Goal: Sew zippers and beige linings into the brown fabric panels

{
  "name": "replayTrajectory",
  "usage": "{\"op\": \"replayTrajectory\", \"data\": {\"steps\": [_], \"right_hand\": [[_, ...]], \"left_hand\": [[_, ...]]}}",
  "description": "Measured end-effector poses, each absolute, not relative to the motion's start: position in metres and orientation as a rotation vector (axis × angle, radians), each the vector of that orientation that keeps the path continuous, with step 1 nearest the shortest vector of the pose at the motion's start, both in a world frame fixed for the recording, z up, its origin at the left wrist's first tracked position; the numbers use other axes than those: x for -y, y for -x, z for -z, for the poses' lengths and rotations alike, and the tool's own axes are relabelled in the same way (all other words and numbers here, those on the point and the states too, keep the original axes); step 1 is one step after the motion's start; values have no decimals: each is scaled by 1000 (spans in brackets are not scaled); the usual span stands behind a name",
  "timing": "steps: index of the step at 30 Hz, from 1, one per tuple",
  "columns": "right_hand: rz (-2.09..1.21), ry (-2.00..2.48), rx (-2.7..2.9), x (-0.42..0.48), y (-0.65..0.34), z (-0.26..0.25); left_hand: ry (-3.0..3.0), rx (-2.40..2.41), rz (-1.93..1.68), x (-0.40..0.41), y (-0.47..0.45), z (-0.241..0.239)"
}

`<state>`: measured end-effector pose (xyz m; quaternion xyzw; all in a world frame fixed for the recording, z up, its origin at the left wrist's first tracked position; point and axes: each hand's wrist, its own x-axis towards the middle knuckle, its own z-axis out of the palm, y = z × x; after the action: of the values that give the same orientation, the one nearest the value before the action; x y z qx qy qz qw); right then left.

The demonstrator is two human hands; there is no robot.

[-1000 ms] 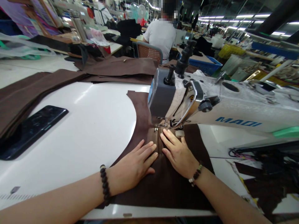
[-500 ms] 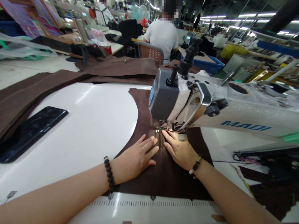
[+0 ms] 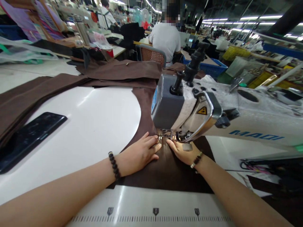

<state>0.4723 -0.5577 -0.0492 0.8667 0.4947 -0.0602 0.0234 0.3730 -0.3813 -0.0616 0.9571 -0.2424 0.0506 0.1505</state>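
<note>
A brown fabric piece (image 3: 163, 176) lies flat under the head of a sewing machine (image 3: 170, 101). My left hand (image 3: 139, 154) rests on the fabric left of the presser foot (image 3: 161, 138), fingers stretched out. On the other side my right hand (image 3: 183, 153) lies flat on the same fabric, its fingertips near the foot and partly hidden by the machine. Between the two hands runs a short zipper-like strip (image 3: 163, 142), most of it under the foot. Neither hand grips anything that I can see.
A dark phone (image 3: 33, 138) lies on the white table (image 3: 94, 142) at the left. Stacked brown fabric pieces (image 3: 123, 71) curve along the back and left. Printed ruler marks (image 3: 155, 217) line the front edge. Ahead, a person in a white shirt (image 3: 165, 39) sits on a chair (image 3: 153, 54).
The fabric has moved away from me under the machine, its near edge now farther from the ruler marks. Both hands have travelled with it, and less of the strip shows.
</note>
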Motion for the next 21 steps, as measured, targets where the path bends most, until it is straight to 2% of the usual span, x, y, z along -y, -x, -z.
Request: {"op": "replayTrajectory", "data": {"steps": [13, 21], "right_hand": [[401, -2729, -1522, 555, -491, 66], [304, -2822, -1545, 559, -501, 89]], "left_hand": [[-2723, 695, -169, 371, -384, 59], [-2720, 697, -194, 370, -385, 58]]}}
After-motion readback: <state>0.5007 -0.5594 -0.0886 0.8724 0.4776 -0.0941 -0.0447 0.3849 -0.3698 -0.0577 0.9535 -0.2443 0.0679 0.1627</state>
